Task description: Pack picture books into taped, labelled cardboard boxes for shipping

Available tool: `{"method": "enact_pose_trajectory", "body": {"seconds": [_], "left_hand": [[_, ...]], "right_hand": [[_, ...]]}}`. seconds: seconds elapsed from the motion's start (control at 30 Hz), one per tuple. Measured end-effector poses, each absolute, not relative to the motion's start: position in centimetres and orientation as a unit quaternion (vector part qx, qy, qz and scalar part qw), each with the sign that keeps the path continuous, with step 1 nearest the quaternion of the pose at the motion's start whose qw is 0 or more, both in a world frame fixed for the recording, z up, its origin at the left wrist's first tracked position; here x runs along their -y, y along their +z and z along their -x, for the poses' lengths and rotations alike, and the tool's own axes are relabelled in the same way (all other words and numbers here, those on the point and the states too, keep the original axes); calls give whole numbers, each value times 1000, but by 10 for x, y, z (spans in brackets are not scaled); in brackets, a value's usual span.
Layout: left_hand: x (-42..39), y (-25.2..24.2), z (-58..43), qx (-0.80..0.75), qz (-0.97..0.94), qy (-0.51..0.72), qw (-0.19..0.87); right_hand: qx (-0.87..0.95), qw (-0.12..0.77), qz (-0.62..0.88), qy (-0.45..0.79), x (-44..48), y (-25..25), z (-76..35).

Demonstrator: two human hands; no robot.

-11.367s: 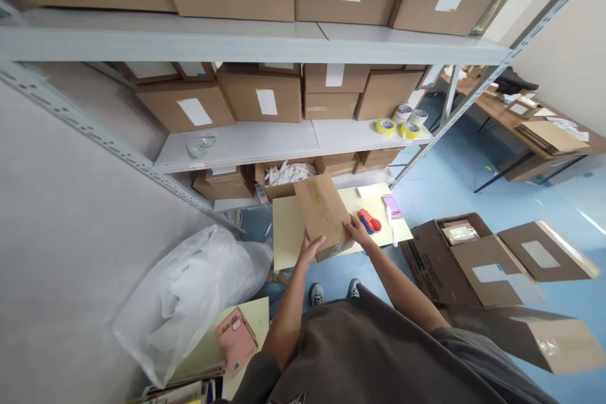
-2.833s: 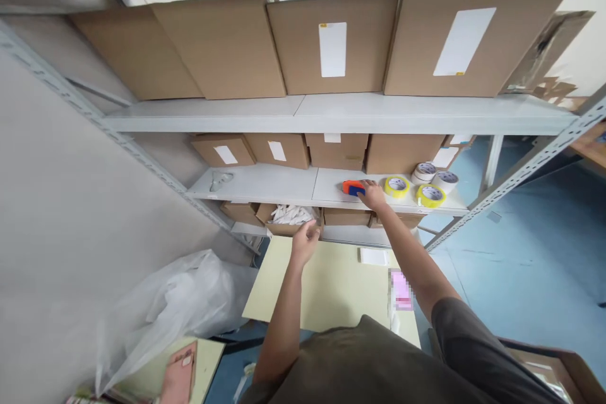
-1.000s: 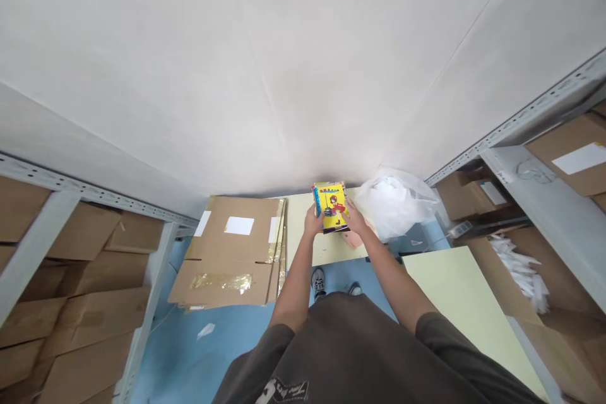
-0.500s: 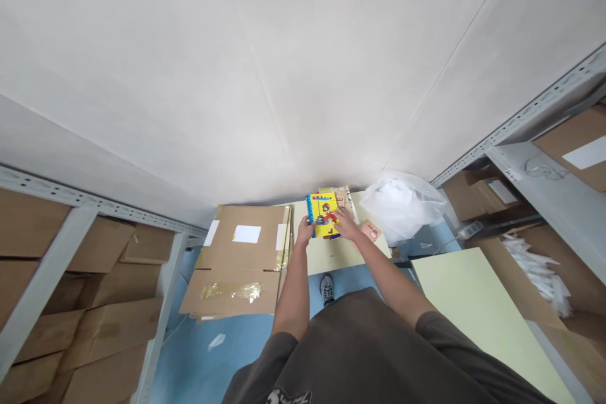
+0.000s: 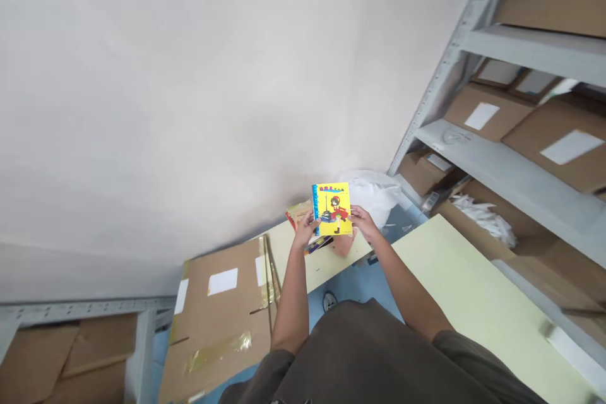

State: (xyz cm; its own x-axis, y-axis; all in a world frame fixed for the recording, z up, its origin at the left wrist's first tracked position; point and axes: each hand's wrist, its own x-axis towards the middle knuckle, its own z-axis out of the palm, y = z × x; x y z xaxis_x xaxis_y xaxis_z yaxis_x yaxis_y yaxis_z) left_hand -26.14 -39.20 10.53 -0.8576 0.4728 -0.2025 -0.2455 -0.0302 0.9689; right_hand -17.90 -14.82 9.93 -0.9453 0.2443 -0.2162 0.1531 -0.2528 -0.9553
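Holding a yellow rectangular paper book (image 5: 334, 207) in both hands, raised over a pale yellow flat counter (image 5: 322, 270), with the cover turned to the view. Gripping its lower left edge with the left hand (image 5: 307, 227), thumb on the cover, other fingers partly hidden; pinching its right edge with the right hand (image 5: 363, 219), fingers closed only to the thickness of the book. Bearing on the cover a line of coloured characters (image 5: 331, 189), too small for reading, and below it a drawn figure in red cap and clothes (image 5: 337, 211). Lying partly behind the book, on the same counter, multicoloured printed books (image 5: 299, 209), and just beside, a salmon-pink flat item (image 5: 343, 245). Near the wall, a whitish translucent plastic bag (image 5: 381, 192). Stacked to the left, flattened brown cardboard boxes (image 5: 227, 322), carrying white rectangular paper labels (image 5: 222, 281) without readable text. Similarly labelled, on a grey metal shelf rack (image 5: 511, 164) to the right, closed brown cardboard boxes (image 5: 511, 110).
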Motion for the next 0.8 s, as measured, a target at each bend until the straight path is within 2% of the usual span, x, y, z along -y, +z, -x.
{"method": "enact_pose_trajectory", "body": {"seconds": [0.2, 0.47, 0.63, 0.8], "left_hand": [[251, 123, 231, -653, -184, 671, 298], [44, 131, 124, -607, -285, 601, 435], [-58, 131, 42, -570, -337, 544, 515], [-127, 135, -2, -539, -401, 494, 551]], "right_hand": [[597, 142, 218, 759, 40, 127, 87], [547, 282, 330, 715, -99, 136, -99], [497, 370, 384, 684, -140, 142, -210], [450, 418, 416, 670, -157, 152, -265]]}}
